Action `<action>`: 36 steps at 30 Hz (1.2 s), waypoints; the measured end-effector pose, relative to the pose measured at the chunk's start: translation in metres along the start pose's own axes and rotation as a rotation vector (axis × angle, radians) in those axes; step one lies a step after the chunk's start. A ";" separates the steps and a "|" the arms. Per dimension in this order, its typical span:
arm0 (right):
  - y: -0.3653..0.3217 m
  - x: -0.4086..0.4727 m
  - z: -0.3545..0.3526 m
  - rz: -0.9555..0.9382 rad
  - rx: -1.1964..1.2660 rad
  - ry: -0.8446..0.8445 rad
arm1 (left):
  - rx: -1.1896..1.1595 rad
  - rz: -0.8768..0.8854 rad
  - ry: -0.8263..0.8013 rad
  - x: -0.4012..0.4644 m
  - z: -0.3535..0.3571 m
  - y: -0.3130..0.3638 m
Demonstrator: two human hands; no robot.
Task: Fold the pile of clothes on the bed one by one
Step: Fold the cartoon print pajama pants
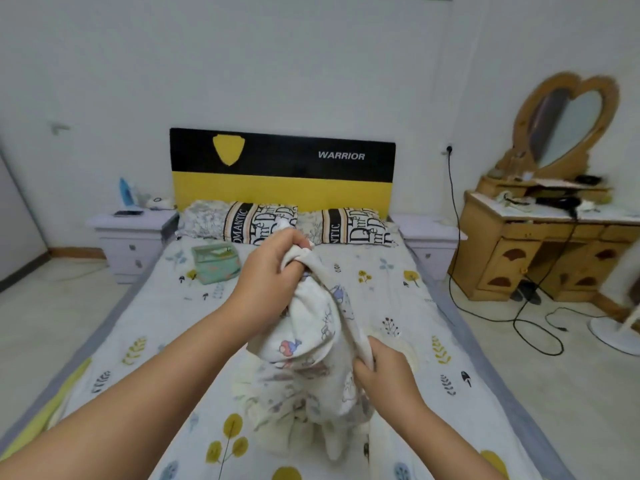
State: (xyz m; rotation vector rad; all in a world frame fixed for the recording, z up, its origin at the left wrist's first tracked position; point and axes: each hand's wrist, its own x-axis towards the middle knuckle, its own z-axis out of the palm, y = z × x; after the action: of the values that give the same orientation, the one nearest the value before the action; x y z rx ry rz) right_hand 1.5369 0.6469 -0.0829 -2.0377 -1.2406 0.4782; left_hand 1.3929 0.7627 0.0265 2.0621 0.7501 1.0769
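Both hands on one garment [311,337] above the bed [145,327] — left hand [273,268] gripping its far upper end, right hand [381,372] pinching the near lower edge — long axis slanting away, tail trailing onto the pile [304,417].

A white cartoon-printed garment [311,344] hangs crumpled, its top bunched in the left hand [273,271], one edge pinched lower by the right hand [381,368], its bottom resting on the bed [398,289].

garment [311,341]: soft matt printed cloth; bedsheet [398,292]: matt printed cloth | headboard [282,168]: smooth, slight gloss | dresser [540,258]: glossy wood; nightstand [133,237]: smooth matt
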 end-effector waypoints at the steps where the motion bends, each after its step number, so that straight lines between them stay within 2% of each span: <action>1: -0.008 -0.004 -0.002 0.007 0.011 0.022 | 0.018 0.018 -0.005 -0.002 -0.009 0.009; 6: -0.051 -0.009 -0.026 -0.018 0.034 0.235 | 0.159 -0.004 0.037 -0.015 -0.059 0.026; 10: -0.094 -0.017 -0.052 -0.103 0.017 0.275 | 0.363 -0.134 0.064 -0.032 -0.091 0.011; 13: -0.130 -0.026 -0.064 -0.177 0.053 0.289 | 0.575 -0.252 -0.093 -0.052 -0.097 0.005; 15: -0.156 -0.032 -0.067 -0.242 0.084 0.270 | 0.503 -0.192 -0.225 -0.066 -0.089 0.018; 17: -0.183 -0.039 -0.065 -0.320 0.105 0.235 | 0.338 -0.082 -0.277 -0.071 -0.073 0.039; 19: -0.204 -0.046 -0.058 -0.396 0.068 0.203 | 0.165 -0.060 -0.212 -0.066 -0.061 0.051; 22: -0.209 -0.052 -0.051 -0.447 0.085 0.212 | 0.117 -0.113 -0.048 -0.053 -0.061 0.058; 25: -0.183 -0.061 -0.045 -0.331 0.208 0.206 | 0.067 -0.150 0.041 -0.042 -0.068 0.062; 28: -0.142 -0.081 -0.012 -0.071 0.178 -0.006 | 0.034 -0.122 0.106 -0.029 -0.071 0.071; 32: -0.105 -0.098 0.027 0.068 0.113 -0.167 | 0.056 -0.070 0.142 -0.019 -0.078 0.079; 34: -0.097 -0.091 0.020 0.069 0.051 -0.145 | 0.126 -0.081 0.167 -0.019 -0.084 0.076; 36: -0.098 -0.080 0.003 0.037 -0.007 -0.045 | 0.232 -0.127 0.182 -0.023 -0.091 0.064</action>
State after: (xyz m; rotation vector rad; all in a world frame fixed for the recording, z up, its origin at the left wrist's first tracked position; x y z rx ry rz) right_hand 1.4359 0.6068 -0.0179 -2.0690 -1.2343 0.5405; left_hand 1.3150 0.7351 0.1048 2.0912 1.1292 1.1618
